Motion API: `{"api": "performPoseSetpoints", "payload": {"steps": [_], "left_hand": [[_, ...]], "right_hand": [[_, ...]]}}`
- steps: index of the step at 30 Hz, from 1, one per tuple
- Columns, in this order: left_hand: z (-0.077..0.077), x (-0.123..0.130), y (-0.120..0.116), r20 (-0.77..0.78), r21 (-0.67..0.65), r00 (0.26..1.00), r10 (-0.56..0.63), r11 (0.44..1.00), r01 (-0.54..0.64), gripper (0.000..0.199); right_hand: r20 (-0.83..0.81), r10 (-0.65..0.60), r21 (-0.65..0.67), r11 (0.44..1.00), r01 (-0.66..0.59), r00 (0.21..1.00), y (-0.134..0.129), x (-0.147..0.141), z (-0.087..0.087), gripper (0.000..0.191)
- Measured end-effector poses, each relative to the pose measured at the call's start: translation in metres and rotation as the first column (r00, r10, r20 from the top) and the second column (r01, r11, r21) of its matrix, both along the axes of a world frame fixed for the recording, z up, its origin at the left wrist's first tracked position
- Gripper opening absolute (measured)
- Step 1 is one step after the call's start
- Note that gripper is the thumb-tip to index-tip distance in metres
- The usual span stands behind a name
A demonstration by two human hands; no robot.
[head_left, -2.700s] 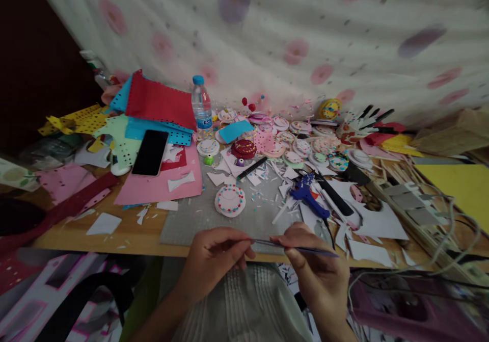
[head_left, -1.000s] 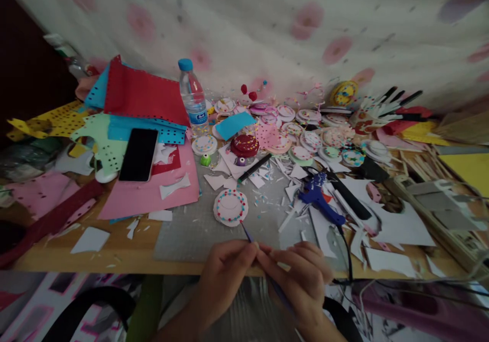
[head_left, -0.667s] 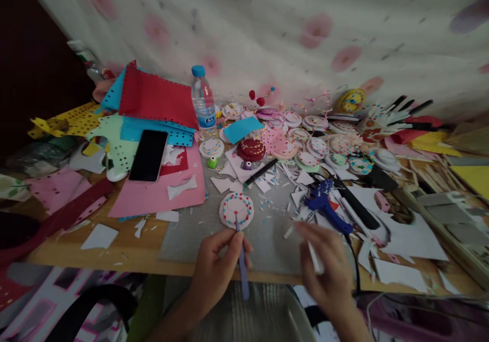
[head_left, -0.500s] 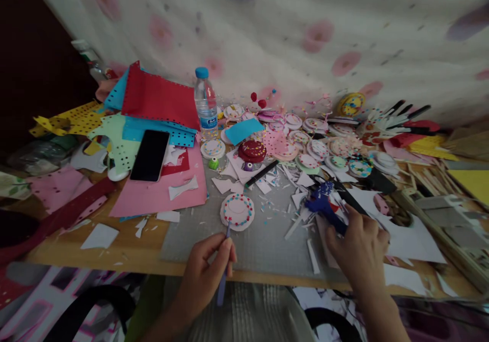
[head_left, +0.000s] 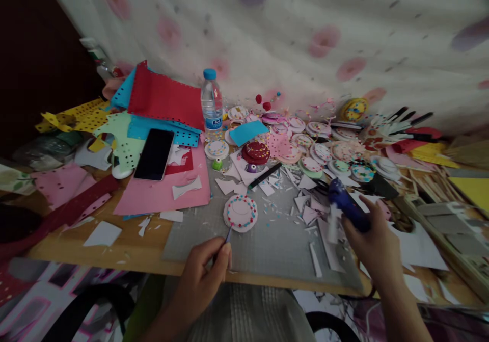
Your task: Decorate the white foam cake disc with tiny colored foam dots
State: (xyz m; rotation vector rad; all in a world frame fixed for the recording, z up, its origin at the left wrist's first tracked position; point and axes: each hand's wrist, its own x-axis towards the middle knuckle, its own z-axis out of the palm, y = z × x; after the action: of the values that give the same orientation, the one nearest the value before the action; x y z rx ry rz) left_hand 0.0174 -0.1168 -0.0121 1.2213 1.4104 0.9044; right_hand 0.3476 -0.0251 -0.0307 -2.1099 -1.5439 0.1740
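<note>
My left hand [head_left: 206,268] pinches a pair of purple tweezers [head_left: 228,235], their tip pointing at the lower edge of a small round white paper piece [head_left: 240,207]. A ring of red and blue star-like bits runs around that piece, which lies flat on the grey cutting mat [head_left: 275,253]. Over at the right, my right hand [head_left: 376,242] is closed around the handle of a blue glue gun [head_left: 348,205]. White matter shows near the gun's front end, slightly blurred.
Behind the mat, several decorated round pieces [head_left: 255,152] crowd against the curtain. A water bottle [head_left: 211,102], a phone [head_left: 155,154] and coloured sheets [head_left: 164,97] are at the left. Paper scraps [head_left: 316,260] and a black pen [head_left: 265,175] lie about. A wooden box [head_left: 439,230] stands far right.
My right hand has shifted right with the glue gun, which has turned and come off the scraps where it was. The tweezers' tip has drawn slightly back from the stars.
</note>
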Motion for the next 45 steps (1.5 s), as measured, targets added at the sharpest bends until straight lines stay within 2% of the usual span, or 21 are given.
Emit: {"api": "performPoseSetpoints", "payload": {"steps": [1,2,4,6,8,9,10,11,14,16,19,22,33,45], "left_hand": [[0.001,0.0,0.001,-0.023,0.021,1.0,0.002,1.0,-0.002,0.038],[0.001,0.001,0.003,-0.043,0.04,0.999,0.003,0.999,-0.001,0.037],[0.003,0.002,0.006,-0.071,0.064,0.997,-0.012,0.998,0.016,0.036],[0.005,0.003,0.009,-0.096,0.087,0.995,-0.035,0.995,0.044,0.036],[0.006,0.004,0.012,-0.122,0.117,0.991,-0.061,0.99,0.075,0.037],[0.007,0.004,0.013,-0.139,0.134,0.988,-0.074,0.987,0.093,0.037],[0.008,0.005,0.014,-0.159,0.153,0.984,-0.084,0.982,0.109,0.036],[0.008,0.005,0.015,-0.18,0.174,0.979,-0.095,0.977,0.127,0.036],[0.01,0.009,0.017,-0.25,0.227,0.961,-0.12,0.957,0.179,0.035],[0.013,0.011,0.018,-0.285,0.261,0.95,-0.13,0.943,0.207,0.034],[0.017,0.014,0.019,-0.315,0.301,0.939,-0.141,0.923,0.24,0.034],[0.021,0.015,0.02,-0.328,0.313,0.932,-0.157,0.913,0.264,0.034],[0.023,0.016,0.02,-0.323,0.313,0.927,-0.191,0.903,0.295,0.034],[0.025,0.017,0.02,-0.336,0.315,0.922,-0.192,0.9,0.302,0.035]], "right_hand": [[-0.196,-0.003,0.046,0.999,0.012,0.981,-0.003,-0.002,0.005,0.051],[-0.393,0.014,0.079,0.997,0.019,0.92,-0.005,-0.004,0.01,0.037],[-0.667,0.08,0.104,0.994,-0.013,0.741,-0.009,-0.011,0.019,0.021],[-0.814,0.135,0.088,0.99,-0.11,0.565,-0.013,-0.02,0.025,0.02],[-0.899,0.132,0.062,0.982,-0.177,0.417,-0.02,-0.03,0.029,0.021],[-0.925,0.117,0.045,0.978,-0.203,0.361,-0.024,-0.036,0.03,0.023],[-0.931,0.094,0.018,0.977,-0.214,0.352,-0.03,-0.041,0.031,0.024],[-0.912,0.063,-0.023,0.978,-0.206,0.404,-0.036,-0.047,0.032,0.025],[-0.74,-0.009,-0.137,0.981,-0.138,0.672,-0.054,-0.064,0.037,0.024],[-0.648,0.086,-0.093,0.977,-0.19,0.757,-0.06,-0.075,0.044,0.022],[-0.62,0.323,-0.005,0.91,-0.415,0.715,-0.058,-0.088,0.054,0.018],[-0.582,0.401,-0.025,0.861,-0.508,0.708,-0.053,-0.092,0.06,0.012],[-0.449,0.474,0.035,0.856,-0.515,0.757,-0.055,-0.083,0.051,0.007],[-0.45,0.495,0.044,0.844,-0.535,0.743,-0.052,-0.085,0.058,0.007]]}}
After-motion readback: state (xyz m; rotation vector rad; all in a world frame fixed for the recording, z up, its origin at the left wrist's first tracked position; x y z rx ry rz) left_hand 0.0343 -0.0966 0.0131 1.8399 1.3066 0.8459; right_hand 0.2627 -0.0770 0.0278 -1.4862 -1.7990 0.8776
